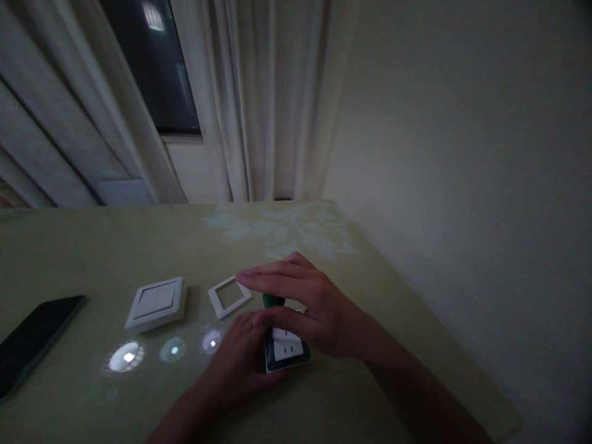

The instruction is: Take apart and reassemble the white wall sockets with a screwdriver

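Observation:
A wall socket with a white slotted face and a dark surround is low in the middle of the view. My left hand grips it along its left side, thumb at its lower edge. Over the socket's upper part reaches my right hand, its fingers bent to the left and its thumb close to my left fingers. Between that thumb and the fingers shows a rounded green handle; the rest of it is hidden. A thin white square frame lies just beyond, partly under my right fingertips.
A white wall switch lies left of the frame. Farther left is a dark phone. The table has a pale floral pattern, with curtains behind it and a wall along its right edge.

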Available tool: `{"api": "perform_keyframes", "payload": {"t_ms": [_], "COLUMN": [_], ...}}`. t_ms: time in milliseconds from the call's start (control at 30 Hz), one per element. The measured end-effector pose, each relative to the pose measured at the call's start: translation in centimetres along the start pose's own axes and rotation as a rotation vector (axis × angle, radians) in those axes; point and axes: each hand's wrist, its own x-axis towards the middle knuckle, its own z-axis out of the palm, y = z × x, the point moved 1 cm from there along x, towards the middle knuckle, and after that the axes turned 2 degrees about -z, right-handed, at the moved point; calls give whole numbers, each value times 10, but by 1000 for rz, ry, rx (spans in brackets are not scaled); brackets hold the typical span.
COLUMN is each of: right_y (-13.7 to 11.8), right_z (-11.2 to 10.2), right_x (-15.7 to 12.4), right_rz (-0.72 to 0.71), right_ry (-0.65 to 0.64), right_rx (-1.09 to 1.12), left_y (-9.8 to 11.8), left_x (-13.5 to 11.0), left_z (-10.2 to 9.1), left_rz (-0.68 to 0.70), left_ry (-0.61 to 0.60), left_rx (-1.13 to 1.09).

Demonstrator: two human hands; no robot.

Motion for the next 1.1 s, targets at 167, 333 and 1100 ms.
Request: {"api": "perform_keyframes", "payload": {"t_ms": [167, 333, 1100], "right_y": [2, 6, 1], "right_z": [2, 4, 5], "right_x": [-1, -2, -4], "right_rz": [6, 26, -92], "right_ry": [87, 106, 115], "right_rx": [17, 7, -97], "left_y": [-4, -4, -2], "left_x": [-1, -2, -1], "left_z": [2, 1, -1], "left_rz": [21, 47, 54], "left_ry": [-48, -37, -15], "left_rx": [-8, -2, 23]}}
